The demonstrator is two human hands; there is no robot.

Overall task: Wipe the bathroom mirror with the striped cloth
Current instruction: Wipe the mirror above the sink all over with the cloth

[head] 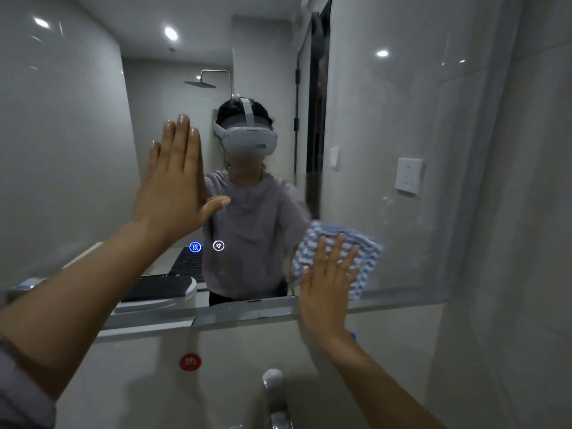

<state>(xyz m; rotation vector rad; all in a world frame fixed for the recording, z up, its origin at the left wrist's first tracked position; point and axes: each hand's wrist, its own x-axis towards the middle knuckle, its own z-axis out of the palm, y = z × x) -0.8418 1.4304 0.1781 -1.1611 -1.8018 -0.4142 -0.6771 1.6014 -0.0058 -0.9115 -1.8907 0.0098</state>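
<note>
The bathroom mirror (387, 125) fills most of the view, its lower edge running across the middle. A blue-and-white striped cloth (362, 258) lies flat against the glass near the lower right part of the mirror. My right hand (328, 283) presses on the cloth with its fingers spread, the palm over the cloth's lower left corner. My left hand (176, 187) rests flat on the glass further left and higher, fingers together and pointing up, with nothing in it. The mirror reflects a person wearing a white headset.
Two lit touch icons (206, 246) glow on the glass below my left hand. A chrome tap (274, 394) stands under the mirror at the bottom centre. A red round sticker (190, 362) sits on the wall below the mirror. A white socket (408, 176) shows in the reflection.
</note>
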